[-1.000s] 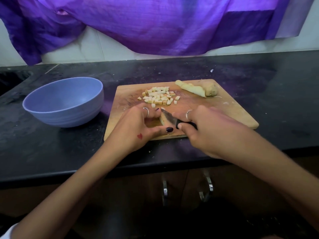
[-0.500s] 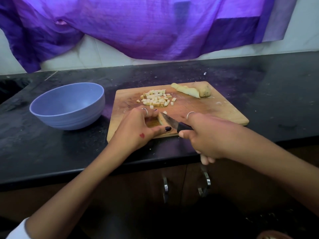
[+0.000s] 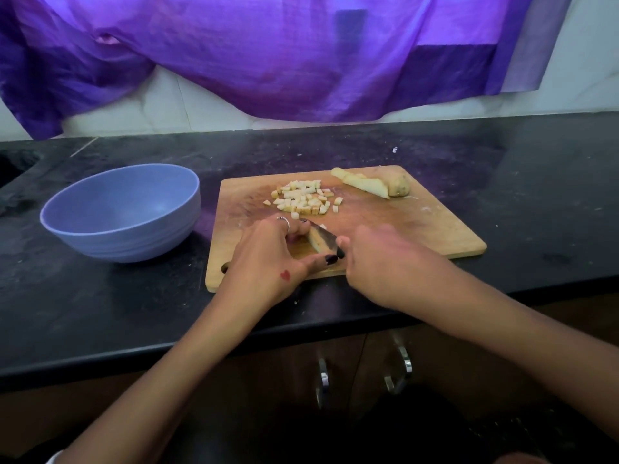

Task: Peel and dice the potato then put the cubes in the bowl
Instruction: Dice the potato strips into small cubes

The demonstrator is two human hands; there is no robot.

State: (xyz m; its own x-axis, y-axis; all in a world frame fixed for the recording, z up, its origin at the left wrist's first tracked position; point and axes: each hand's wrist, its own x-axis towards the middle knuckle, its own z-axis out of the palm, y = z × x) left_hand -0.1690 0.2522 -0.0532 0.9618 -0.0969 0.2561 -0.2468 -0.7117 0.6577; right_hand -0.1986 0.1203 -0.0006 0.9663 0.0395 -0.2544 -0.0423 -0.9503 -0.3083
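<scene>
— We see a wooden board [image 3: 385,226], matt, stained pale where it has been cut on. What of the counter [image 3: 100,296]?

— Dark stone, we think, speckled and dusted, with a dull sheen. The bowl [image 3: 124,212] looks like smooth matt plastic, ribbed low on its wall.

— And the cloth [image 3: 268,55] behind is thin, with a silky shine. The blade [image 3: 321,234] is metal, the handles [image 3: 398,370] glossy chrome.

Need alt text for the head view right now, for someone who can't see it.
On a wooden cutting board, the left hand steadies a potato piece while the right hand slices it with a knife. Diced cubes and uncut potato pieces lie farther back; a blue bowl sits left on the black counter.
</scene>
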